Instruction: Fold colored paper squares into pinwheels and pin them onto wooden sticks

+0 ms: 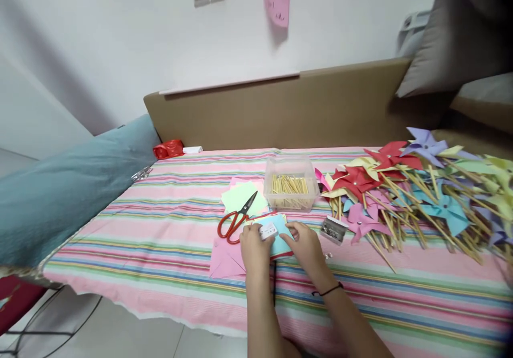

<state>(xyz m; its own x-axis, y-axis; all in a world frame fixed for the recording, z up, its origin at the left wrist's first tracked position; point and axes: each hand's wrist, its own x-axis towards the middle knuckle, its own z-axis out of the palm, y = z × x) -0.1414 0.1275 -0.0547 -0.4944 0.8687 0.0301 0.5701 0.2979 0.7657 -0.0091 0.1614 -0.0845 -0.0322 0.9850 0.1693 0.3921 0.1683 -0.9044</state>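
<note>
My left hand (255, 243) is closed around a small white block with print on it (268, 231), which looks like an eraser. It rests over a stack of square papers with a light blue sheet (279, 244) on top. My right hand (304, 243) has its thumb and fingers curled at the right edge of that blue sheet. Red-handled scissors (234, 223) lie just left of my left hand, partly on pale green paper (240, 197). Pink paper (226, 259) lies beside my left wrist. A small open box of metal pins (333, 231) stands right of my right hand.
A clear plastic box (290, 204) of short wooden sticks stands behind my hands. Many paper pinwheels on sticks (364, 222) are heaped at the right. A striped cloth (160, 240) covers the surface. A red plastic bag (169, 148) sits at the back left.
</note>
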